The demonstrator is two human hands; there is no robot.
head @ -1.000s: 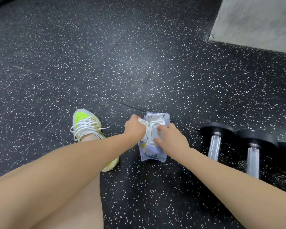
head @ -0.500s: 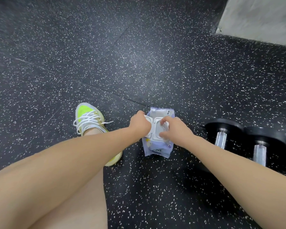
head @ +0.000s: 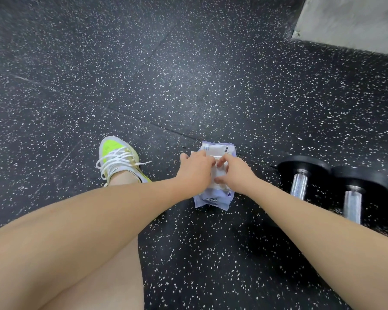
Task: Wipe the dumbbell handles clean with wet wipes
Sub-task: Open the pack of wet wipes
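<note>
Lilac wet wipes pack (head: 211, 199) sits mid-frame — my left hand (head: 196, 172) grips it steady while my right hand (head: 234, 174) pinches its white lid (head: 218, 173), dumbbells (head: 300, 175) waiting right.

Lavender wipes pack (head: 212, 199) flat on floor beside 2 chrome-handled dumbbells (head: 298, 178).

Under you the floor (head: 211, 86) is black rubber flecked all over with white specks, and a pale grey slab (head: 354, 21) fills its far right corner. Your shoe (head: 117, 159) is neon yellow-green with white laces. The wipes pack (head: 212, 199) is pale lavender with a white lid and dark blue lettering. The dumbbells (head: 302, 173) have black ends and shiny silver handles.
</note>
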